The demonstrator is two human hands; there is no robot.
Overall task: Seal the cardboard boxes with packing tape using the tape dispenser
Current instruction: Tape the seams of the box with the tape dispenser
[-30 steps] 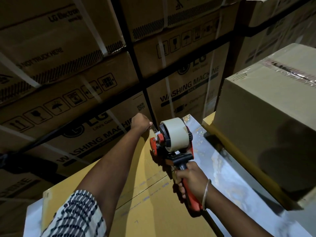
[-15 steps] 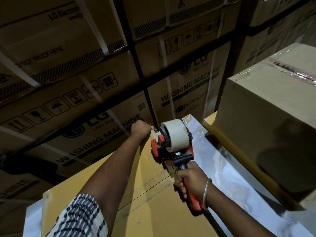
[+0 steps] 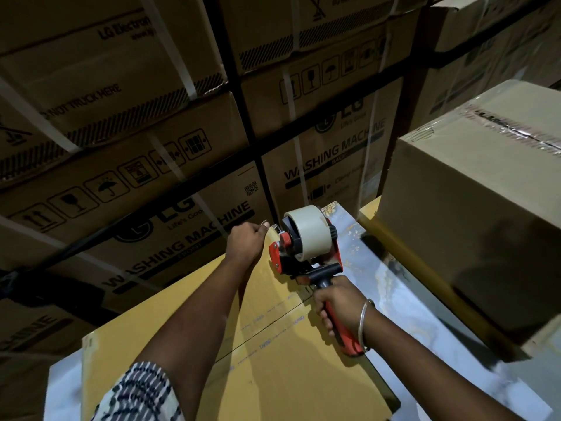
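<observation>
Little has shifted since a second ago: the red and black tape dispenser [image 3: 306, 256] with its roll of pale packing tape [image 3: 308, 230] sits in almost the same spot at the far end of the flat yellow-brown cardboard box [image 3: 273, 360], and the left hand [image 3: 246, 242] remains at the box's far edge.

The dispenser's long axis runs from its red handle, nearest the person, up and away toward the far edge of the box, slightly leftward in the head view. Its front end points at that far edge, and the roll stands upright on its side above the frame. The dispenser lies over the box's centre seam, a dark line with printed text beside it that runs diagonally across the box top.

The right hand [image 3: 337, 302] has its grip closed around the dispenser's handle, fingers wrapped over it, a metal bangle [image 3: 362, 322] on the wrist. The left hand's grip is curled at the far edge of the box just left of the dispenser's nose; a small glint shows at its fingertips, but whether it pinches tape I cannot tell.

The box rests on a pale glossy surface [image 3: 425, 323]. A taller brown cardboard box [image 3: 473, 214], taped across its top, stands to the right. Stacked washing machine cartons [image 3: 182, 165] with white straps fill the background.
</observation>
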